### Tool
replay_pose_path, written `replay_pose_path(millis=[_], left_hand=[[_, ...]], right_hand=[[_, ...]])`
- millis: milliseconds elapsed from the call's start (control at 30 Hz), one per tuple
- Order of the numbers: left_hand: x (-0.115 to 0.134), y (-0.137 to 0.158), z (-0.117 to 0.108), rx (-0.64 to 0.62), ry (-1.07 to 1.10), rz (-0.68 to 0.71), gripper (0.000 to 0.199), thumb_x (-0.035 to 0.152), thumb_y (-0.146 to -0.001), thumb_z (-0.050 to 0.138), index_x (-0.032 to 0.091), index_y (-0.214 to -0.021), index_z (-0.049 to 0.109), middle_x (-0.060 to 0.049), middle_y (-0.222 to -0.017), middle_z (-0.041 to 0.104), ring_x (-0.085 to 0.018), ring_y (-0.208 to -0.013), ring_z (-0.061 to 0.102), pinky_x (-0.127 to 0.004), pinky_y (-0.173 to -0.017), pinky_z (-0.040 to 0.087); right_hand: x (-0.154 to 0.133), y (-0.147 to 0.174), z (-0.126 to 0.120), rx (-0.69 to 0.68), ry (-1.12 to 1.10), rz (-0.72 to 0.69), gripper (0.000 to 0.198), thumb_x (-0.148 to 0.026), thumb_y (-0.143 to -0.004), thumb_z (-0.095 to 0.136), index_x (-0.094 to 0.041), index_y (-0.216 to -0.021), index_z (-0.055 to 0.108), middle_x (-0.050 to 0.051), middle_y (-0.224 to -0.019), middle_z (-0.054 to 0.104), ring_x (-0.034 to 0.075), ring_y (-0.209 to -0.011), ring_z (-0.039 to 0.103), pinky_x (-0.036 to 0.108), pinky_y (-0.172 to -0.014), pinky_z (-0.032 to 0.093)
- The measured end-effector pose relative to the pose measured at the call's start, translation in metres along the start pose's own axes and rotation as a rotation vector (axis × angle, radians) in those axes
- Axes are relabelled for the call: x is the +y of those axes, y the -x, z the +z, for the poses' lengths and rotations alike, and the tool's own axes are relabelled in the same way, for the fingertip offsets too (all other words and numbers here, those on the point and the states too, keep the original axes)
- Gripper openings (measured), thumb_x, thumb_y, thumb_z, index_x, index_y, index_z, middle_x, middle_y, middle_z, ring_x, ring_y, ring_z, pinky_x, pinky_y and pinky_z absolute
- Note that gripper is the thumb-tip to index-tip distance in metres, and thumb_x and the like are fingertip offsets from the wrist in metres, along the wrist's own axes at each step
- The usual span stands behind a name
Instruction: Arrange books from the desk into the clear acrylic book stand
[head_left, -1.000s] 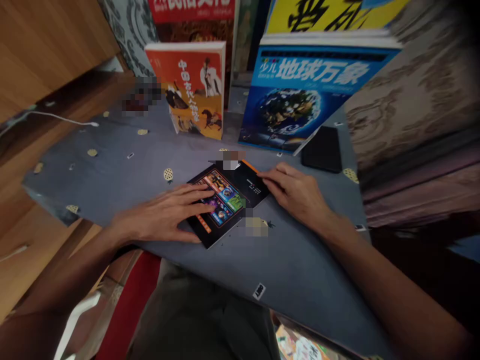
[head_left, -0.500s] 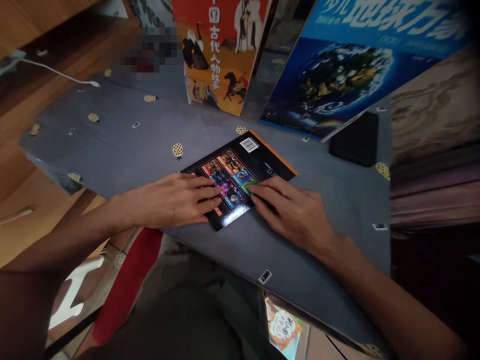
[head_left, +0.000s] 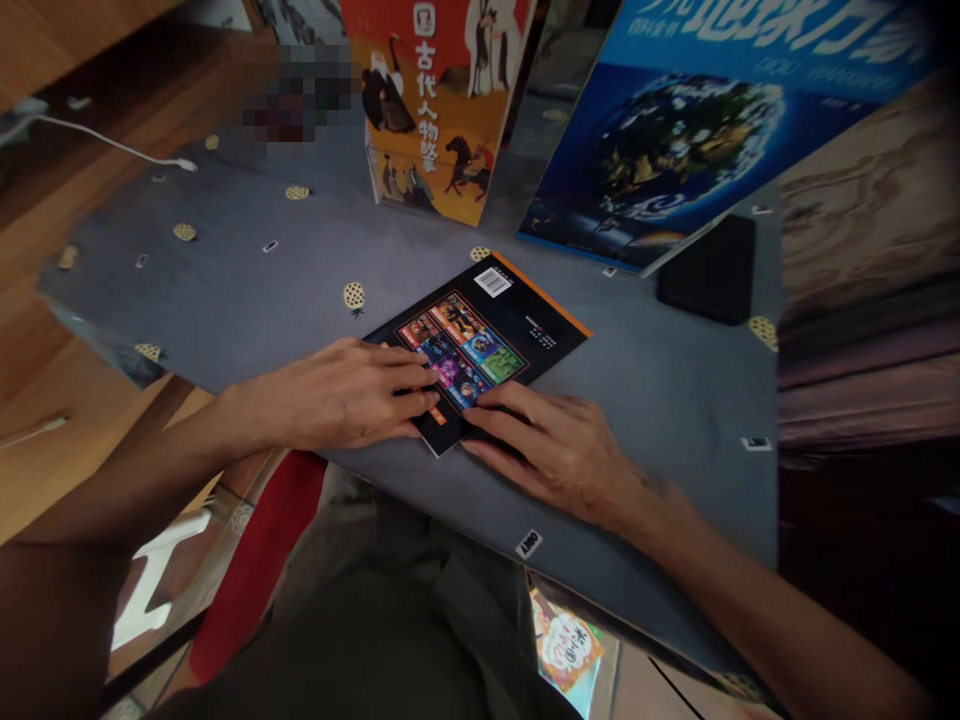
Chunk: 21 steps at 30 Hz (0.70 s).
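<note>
– Whereabouts of the book (head_left: 484, 345)?

– Flat on the desk (head_left: 660, 400), near the front edge, turned askew to it, back cover up. Mostly black, with an orange strip along the far right side, a white barcode close to the far corner and a block of small bright pictures across the middle.

– And the left hand (head_left: 352, 395)?

– Palm down at the near left side, with fingers (head_left: 409, 378) stretched out over the cover, slightly apart, tips on the pictures, not curled around anything.

– Same for the right hand (head_left: 570, 450)?

– Not quite. At the near right edge of the book, across from the left hand, with fingers (head_left: 510, 425) bent onto the cover and the lowest digit alongside the edge. Pinching it or only touching? Can't tell from here.

– Anything behind?

– Yes, a pair, upright on the desk. To the left, an orange book (head_left: 435, 110), with figures and a horse on the cover; to the right, a blue book (head_left: 690, 150), wider, with a globe on the cover. Both cut off by the top of the view.

– Beside the blue book?

– Close by the lower right corner, a black slab (head_left: 709, 275), flat on the desk.

– And farther out?

– On the far left, a white cable (head_left: 112, 135), well apart from both hands; below the desk's front edge, a colourful booklet (head_left: 566, 645); at the right, a pinkish curtain (head_left: 832, 405).
</note>
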<state>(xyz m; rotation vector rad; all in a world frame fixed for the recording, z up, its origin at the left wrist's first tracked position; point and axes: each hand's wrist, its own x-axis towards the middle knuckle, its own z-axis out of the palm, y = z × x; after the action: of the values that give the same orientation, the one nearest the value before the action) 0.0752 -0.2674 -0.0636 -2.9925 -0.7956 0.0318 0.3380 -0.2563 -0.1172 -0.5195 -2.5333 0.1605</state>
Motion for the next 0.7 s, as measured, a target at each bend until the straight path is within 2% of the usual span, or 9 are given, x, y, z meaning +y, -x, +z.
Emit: replay_pose_path(millis=[100,267,433,567,700], left_hand=[[0.006,-0.002,0.0,-0.027,-0.066,0.013,0.029,0.034,-0.103,0.049,0.016,-0.118,0.066,-0.01,-0.13,0.069,-0.027,-0.125,0.062,-0.037,-0.093,0.057],[0.016,-0.007,-0.002,-0.089,-0.171,0.07,0.026,0.014,-0.099,0.047,0.015,-0.117,0.066,-0.012,-0.124,0.071,-0.026,-0.121,0.065,-0.035,-0.09,0.057],[0.016,-0.007,-0.002,-0.088,-0.218,0.147,0.03,0.013,-0.096,0.051,0.01,-0.124,0.062,-0.018,-0.13,0.067,-0.029,-0.124,0.063,-0.038,-0.093,0.058],[0.013,-0.004,-0.002,-0.119,-0.236,0.167,0.031,0.013,-0.097,0.05,0.011,-0.126,0.062,-0.016,-0.131,0.068,-0.029,-0.126,0.062,-0.039,-0.091,0.06],[0.014,0.0,-0.002,-0.069,-0.219,0.153,0.034,0.01,-0.097,0.046,0.007,-0.127,0.061,-0.018,-0.131,0.067,-0.03,-0.125,0.063,-0.041,-0.09,0.061]], right_hand=[[0.001,0.0,0.001,-0.01,0.011,-0.013,0.028,-0.033,-0.105,0.047,-0.015,-0.103,0.069,0.007,-0.095,0.072,0.016,-0.079,0.069,0.028,-0.063,0.056],[0.006,0.0,0.003,0.004,0.003,-0.025,0.029,-0.032,-0.105,0.046,-0.014,-0.103,0.069,0.009,-0.095,0.071,0.016,-0.08,0.068,0.028,-0.065,0.055],[0.013,0.003,0.006,0.02,-0.007,-0.017,0.028,-0.029,-0.104,0.046,-0.015,-0.099,0.07,0.009,-0.098,0.07,0.019,-0.087,0.067,0.031,-0.073,0.055],[0.015,0.005,0.008,0.013,-0.032,0.01,0.027,-0.028,-0.103,0.045,-0.016,-0.099,0.069,0.009,-0.1,0.068,0.018,-0.086,0.065,0.03,-0.072,0.052],[0.011,0.006,0.007,-0.007,-0.053,0.017,0.023,-0.028,-0.101,0.048,-0.016,-0.102,0.068,0.008,-0.099,0.066,0.018,-0.087,0.063,0.029,-0.07,0.049]])
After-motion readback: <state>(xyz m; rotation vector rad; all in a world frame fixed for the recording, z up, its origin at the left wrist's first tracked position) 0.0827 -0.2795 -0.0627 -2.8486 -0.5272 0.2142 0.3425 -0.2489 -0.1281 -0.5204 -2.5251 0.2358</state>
